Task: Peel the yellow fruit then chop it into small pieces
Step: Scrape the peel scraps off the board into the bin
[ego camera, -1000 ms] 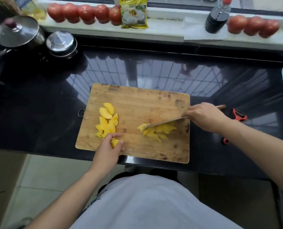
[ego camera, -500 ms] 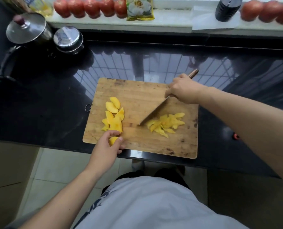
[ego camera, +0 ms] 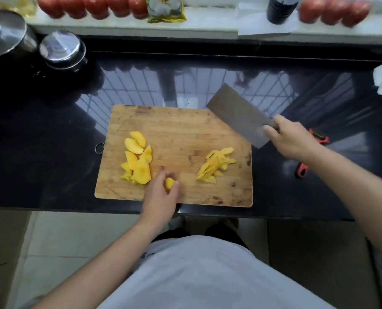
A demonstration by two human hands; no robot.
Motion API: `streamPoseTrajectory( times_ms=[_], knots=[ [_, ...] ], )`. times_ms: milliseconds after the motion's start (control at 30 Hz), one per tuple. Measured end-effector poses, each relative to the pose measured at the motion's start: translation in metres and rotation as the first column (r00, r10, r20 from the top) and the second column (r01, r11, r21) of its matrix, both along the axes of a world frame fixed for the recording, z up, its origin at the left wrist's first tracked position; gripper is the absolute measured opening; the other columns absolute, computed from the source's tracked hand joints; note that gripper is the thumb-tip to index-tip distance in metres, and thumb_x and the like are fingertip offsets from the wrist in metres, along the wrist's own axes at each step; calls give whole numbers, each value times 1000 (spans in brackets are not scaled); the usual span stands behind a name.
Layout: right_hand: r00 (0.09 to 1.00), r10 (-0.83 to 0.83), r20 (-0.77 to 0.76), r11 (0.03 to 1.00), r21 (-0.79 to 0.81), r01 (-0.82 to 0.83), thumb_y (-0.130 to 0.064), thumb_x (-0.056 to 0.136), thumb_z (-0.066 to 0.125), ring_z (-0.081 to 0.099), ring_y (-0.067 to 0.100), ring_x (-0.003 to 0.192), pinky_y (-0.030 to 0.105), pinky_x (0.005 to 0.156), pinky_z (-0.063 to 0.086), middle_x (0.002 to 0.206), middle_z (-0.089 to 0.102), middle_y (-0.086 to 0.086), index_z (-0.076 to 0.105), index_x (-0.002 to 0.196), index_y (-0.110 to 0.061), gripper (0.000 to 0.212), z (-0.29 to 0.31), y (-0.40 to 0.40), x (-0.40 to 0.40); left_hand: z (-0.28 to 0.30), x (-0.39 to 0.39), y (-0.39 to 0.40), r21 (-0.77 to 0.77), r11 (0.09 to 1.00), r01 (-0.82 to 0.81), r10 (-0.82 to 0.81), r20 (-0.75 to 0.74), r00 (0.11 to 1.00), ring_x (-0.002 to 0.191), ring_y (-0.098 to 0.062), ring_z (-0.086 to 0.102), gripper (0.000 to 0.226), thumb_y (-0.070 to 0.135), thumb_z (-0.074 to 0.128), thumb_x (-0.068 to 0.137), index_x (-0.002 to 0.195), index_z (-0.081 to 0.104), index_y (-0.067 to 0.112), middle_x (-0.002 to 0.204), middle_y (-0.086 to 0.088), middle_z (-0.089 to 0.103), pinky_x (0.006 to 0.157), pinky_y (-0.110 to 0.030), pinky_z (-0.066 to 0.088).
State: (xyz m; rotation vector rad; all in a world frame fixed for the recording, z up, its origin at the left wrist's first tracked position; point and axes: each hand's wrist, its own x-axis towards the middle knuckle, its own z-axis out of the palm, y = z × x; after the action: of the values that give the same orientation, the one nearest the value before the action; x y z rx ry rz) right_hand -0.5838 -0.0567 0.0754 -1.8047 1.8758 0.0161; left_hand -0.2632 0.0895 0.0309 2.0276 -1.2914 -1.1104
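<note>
Gripping the cleaver (ego camera: pixel 239 114) by its handle, the right hand (ego camera: pixel 290 139) has lifted it off the right fruit strips (ego camera: pixel 215 165). The left hand (ego camera: pixel 161 195) pinches a fruit chunk (ego camera: pixel 169 183) near the board's (ego camera: pixel 185 130) edge, probably next for chopping.

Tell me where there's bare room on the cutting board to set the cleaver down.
The widest bare patch on the cutting board is its far half, above both mango piles. A narrower lane runs between the left slices and the right slivers. The near edge is crowded: the left hand holds a mango piece there. The right hand holds the cleaver over the far right corner.
</note>
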Motion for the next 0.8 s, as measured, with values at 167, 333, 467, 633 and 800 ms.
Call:
streamPoseTrajectory(
  times_ms=[167, 333, 467, 633, 800],
  knots=[
    [874, -465, 143, 885, 101, 454, -45, 100, 46, 59, 36, 85, 42, 68, 42, 85, 64, 9, 53, 85, -16, 33, -52, 88, 6, -34, -35, -23, -81, 980, 184, -176, 93, 980, 132, -22, 52, 34, 18, 54, 106, 140, 55, 12, 140, -6, 58, 107, -29, 39],
    [795, -577, 187, 817, 129, 563, -44, 99, 47, 62, 32, 84, 40, 68, 44, 86, 67, 8, 56, 88, -15, 32, -76, 86, -2, -65, -45, -26, -181, 935, 304, -264, 215, 940, 150, -21, 34, 41, 13, 46, 106, 146, 51, 9, 155, -8, 49, 126, -45, 26],
    [863, -477, 165, 873, 203, 444, -48, 101, 48, 61, 25, 82, 36, 63, 40, 87, 65, 2, 52, 86, -24, 29, -76, 90, 2, -65, -62, -25, -194, 966, 169, -153, 95, 984, 151, -17, 29, 52, 33, 39, 104, 150, 47, 12, 162, -3, 38, 124, -32, 22],
    [865, -479, 146, 859, 280, 428, -55, 102, 44, 59, 20, 85, 42, 73, 51, 96, 63, -1, 52, 93, -26, 32, -77, 113, 36, -70, -100, -36, -200, 974, 111, -81, 150, 985, 156, -22, 21, 49, 31, 44, 103, 148, 50, 12, 162, -4, 39, 128, -39, 16],
    [877, -476, 68, 857, 258, 446, -58, 102, 40, 60, 34, 91, 48, 80, 53, 99, 62, 7, 47, 98, -24, 34, -67, 137, 57, -70, -127, -56, -263, 965, 20, -8, 49, 999, 151, -29, 33, 60, 41, 34, 100, 146, 53, 8, 155, -10, 49, 126, -43, 21]
  ],
)
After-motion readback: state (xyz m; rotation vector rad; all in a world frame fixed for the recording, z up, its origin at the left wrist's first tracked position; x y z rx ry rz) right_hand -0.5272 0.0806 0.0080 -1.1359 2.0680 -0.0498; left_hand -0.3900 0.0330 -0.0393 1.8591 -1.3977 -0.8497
